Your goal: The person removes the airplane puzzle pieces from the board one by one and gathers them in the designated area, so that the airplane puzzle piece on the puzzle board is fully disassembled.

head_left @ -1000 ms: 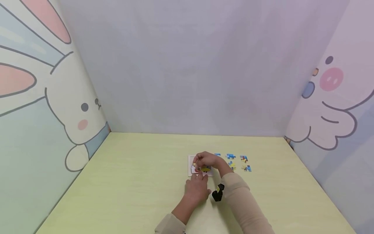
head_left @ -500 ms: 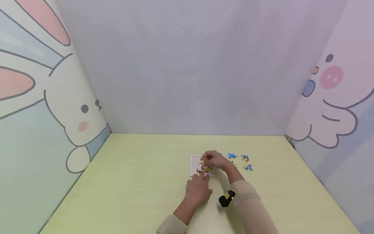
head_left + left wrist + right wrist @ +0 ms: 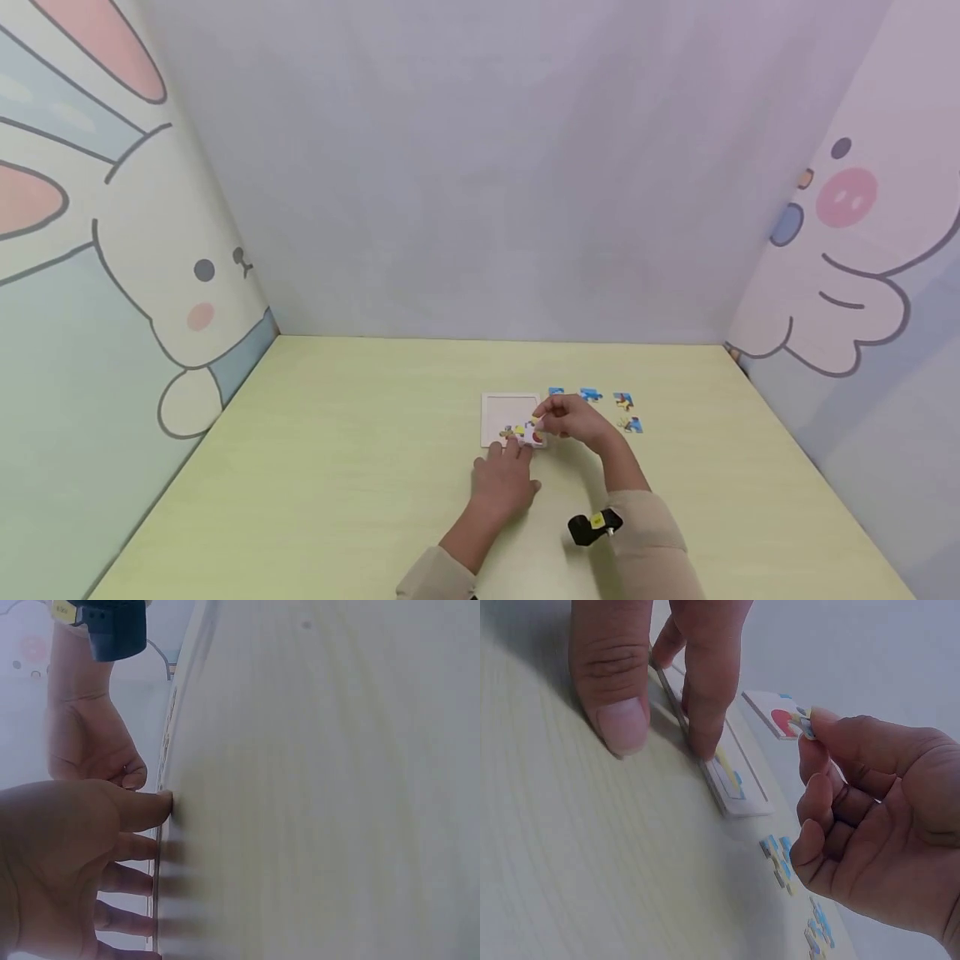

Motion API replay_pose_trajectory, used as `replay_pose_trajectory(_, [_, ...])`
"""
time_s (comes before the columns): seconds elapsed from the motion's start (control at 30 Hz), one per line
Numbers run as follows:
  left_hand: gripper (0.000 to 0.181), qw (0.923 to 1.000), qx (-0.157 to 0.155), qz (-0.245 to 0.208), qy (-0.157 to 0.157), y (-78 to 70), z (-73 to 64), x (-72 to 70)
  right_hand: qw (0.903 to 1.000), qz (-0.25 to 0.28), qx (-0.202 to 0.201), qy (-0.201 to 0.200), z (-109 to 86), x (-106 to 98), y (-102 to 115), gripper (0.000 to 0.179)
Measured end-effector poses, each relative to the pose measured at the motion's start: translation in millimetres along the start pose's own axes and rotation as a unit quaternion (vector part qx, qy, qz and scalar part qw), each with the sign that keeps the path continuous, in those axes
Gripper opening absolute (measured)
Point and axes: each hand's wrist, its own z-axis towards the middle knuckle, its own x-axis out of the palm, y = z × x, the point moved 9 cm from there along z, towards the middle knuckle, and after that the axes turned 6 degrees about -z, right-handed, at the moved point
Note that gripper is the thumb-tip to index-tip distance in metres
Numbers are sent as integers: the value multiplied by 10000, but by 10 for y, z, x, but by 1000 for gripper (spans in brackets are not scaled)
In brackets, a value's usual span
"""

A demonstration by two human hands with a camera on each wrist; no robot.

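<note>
A white puzzle tray (image 3: 501, 410) lies on the pale green table (image 3: 360, 467), with a few coloured pieces along its near edge. My left hand (image 3: 504, 467) rests flat in front of it, its fingertips (image 3: 703, 742) pressing the tray's (image 3: 739, 796) near rim and its thumb on the table. My right hand (image 3: 543, 423) hovers at the tray's right edge. It pinches a puzzle piece (image 3: 780, 718) with a red and white print between thumb and forefinger, a little above the tray.
Several loose blue and yellow pieces (image 3: 591, 394) lie in rows to the right of the tray, also seen as blurred pieces (image 3: 778, 861). Cartoon-printed walls close in the table on the left, back and right. A black wrist camera (image 3: 592, 527) sits on my right forearm.
My right hand has drawn back from over the tray's left part to its right edge, still pinching the piece. The left hand has stayed at the tray's near rim.
</note>
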Motion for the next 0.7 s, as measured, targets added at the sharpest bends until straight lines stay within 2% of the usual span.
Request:
replay_pose_trajectory(0.23, [57,9999,-23,-70,108,-16,-13,-5,9996,-193,154,-139,-159,-79,-120,14])
replay_pose_trajectory(0.57, [59,10000,-19,59,51,-5,-7,-6,9961,-15,499,-728,-357,-285,-289,14])
replay_pose_trajectory(0.7, [58,10000,-20,22,59,-2,-9,-22,9935,-122,575,-973,-410,-346,-336,14])
